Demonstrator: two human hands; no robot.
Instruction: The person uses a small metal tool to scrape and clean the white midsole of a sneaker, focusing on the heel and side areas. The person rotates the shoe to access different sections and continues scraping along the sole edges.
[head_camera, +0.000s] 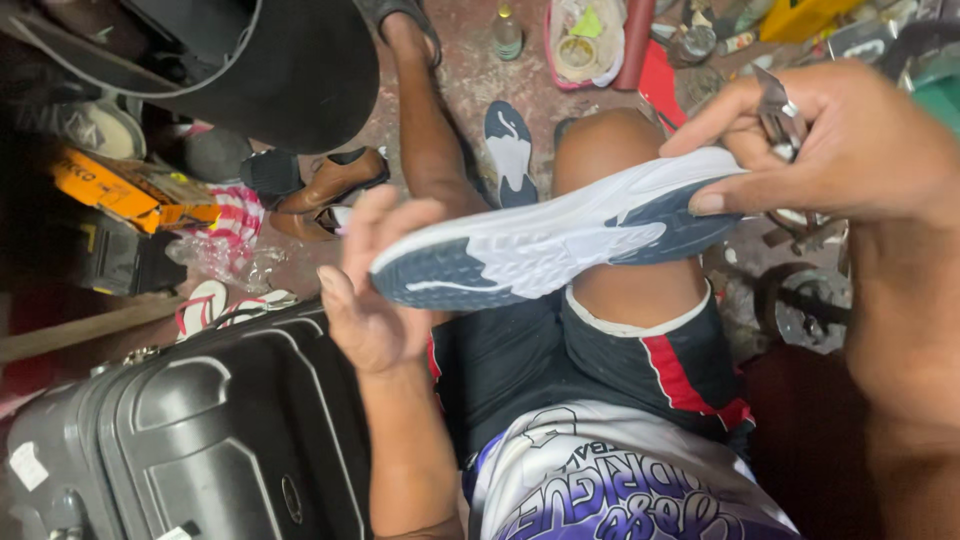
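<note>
Grey suitcase (200, 440), brown shoe (335, 180), orange box (130, 190)

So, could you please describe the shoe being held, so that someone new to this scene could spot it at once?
Start at the person's bare knee in the middle of the view. Across it lies a sneaker, sole up, the left hand at one end and the right hand at the other. Its white and dark blue sole is raised off the floor, unlike the matching sneaker lying beyond the knee.
</note>
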